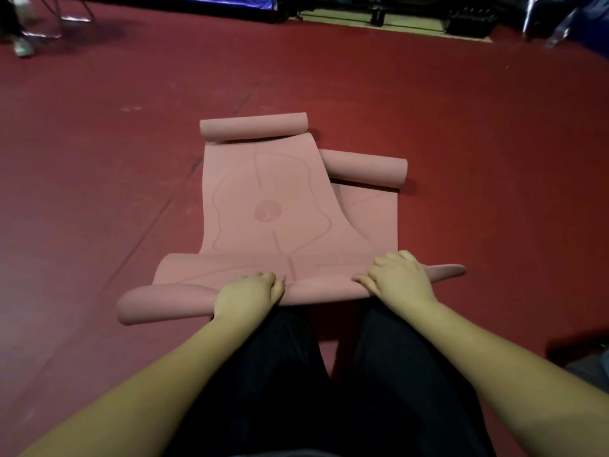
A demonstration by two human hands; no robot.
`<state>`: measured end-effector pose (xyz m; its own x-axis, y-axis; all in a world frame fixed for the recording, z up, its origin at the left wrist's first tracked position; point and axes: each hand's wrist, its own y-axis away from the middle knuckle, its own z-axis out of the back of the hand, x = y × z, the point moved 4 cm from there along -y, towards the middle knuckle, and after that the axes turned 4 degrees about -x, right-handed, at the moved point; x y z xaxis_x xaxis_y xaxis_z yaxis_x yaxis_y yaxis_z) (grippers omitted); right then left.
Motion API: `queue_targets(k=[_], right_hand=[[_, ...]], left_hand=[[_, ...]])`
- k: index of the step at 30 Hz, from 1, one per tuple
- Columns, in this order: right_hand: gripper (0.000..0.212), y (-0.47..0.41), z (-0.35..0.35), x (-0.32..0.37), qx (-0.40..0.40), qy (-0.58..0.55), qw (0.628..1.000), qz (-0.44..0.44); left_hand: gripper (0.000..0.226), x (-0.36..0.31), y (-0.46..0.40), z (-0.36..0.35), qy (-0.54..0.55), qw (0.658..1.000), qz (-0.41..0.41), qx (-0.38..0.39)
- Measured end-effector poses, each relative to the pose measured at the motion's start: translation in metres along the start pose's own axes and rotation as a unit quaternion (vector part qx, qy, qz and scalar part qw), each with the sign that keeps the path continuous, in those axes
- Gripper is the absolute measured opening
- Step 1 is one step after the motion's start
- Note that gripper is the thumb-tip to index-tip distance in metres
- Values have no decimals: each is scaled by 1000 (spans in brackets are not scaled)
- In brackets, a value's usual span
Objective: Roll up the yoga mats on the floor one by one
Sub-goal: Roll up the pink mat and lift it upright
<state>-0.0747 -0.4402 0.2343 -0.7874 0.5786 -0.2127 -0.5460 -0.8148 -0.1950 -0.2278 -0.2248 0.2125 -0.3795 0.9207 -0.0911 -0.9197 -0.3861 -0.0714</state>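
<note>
A pink yoga mat [263, 199] with printed lines and a round emblem lies on the red floor in front of me, its far end curled into a roll [253, 127]. Its near end is turned over into a loose roll [171, 301]. My left hand [247, 295] and my right hand [398, 278] both grip this near roll, fingers curled over its top. A second pink mat [365, 209] lies partly under the first on the right, its far end also curled [365, 168].
My black-trousered legs [296, 374] are right behind the roll. Red floor [99, 192] stretches all around. Dark equipment and a blue sheet [197, 1] line the far edge; chair legs [49, 24] stand at the far left.
</note>
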Motion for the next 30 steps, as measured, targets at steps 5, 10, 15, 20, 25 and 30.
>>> queue_targets(k=[5, 10, 15, 20, 25, 30], right_hand=[[47, 8, -1, 5, -61, 6, 998, -30], [41, 7, -5, 11, -46, -38, 994, -91], [35, -1, -12, 8, 66, -45, 991, -112], [43, -17, -5, -12, 196, -140, 960, -145], [47, -32, 19, -22, 282, -229, 921, -144], [51, -26, 11, -6, 409, -202, 882, -117]], left_hand=[[48, 2, -2, 2, -1, 998, 45, 47], [33, 1, 0, 3, -110, 994, 2, -3], [32, 1, 2, 0, -107, 994, -32, 14], [40, -4, -11, 26, -96, 994, -45, 42], [40, 10, -36, 38, -83, 985, -34, 149], [53, 7, -17, 10, -119, 939, -25, 321]])
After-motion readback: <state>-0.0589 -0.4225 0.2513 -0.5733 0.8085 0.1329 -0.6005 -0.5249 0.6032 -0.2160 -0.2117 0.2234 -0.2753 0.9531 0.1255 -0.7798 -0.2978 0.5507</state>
